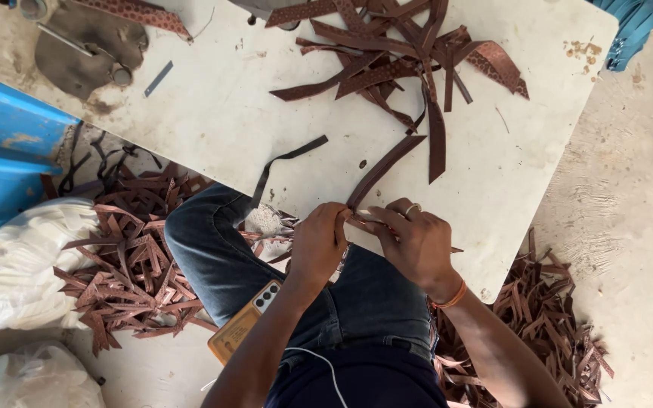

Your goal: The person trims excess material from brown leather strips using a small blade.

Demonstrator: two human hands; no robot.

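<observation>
Head view, looking down: a long, narrow brown leather strip (382,170) lies flat on the white tabletop (213,113), running diagonally from its squared far end down to the near edge, where both hands meet on it. Left hand (319,243) is curled, fingertips pinched on the near end of the strip. Right hand (416,242) arches over the same end, thumb and forefinger pressed onto it; a ring shows on one finger and an orange band (452,298) circles the wrist. Exact contact between the fingertips is partly hidden by the knuckles.

Just left of the strip lies a thinner, dark strap (285,160), bent at an angle and hanging over the tabletop edge. Further up the tabletop sits a tangled heap of similar brown strips (398,53), some plain and matt, some with an embossed dotted texture. At the far left corner rests a worn grey leather piece (88,45), with a small flat metal bar (158,78) beside it.

Below the tabletop, blue denim covers the person's knees (221,249), with a yellow-cased phone (243,323) resting on the thigh. Short brown offcuts (134,264) litter the floor on the left, beside white cloth bundles (20,261); a second pile of offcuts (553,325) lies at the right. Tabletop surface is stained and scuffed.
</observation>
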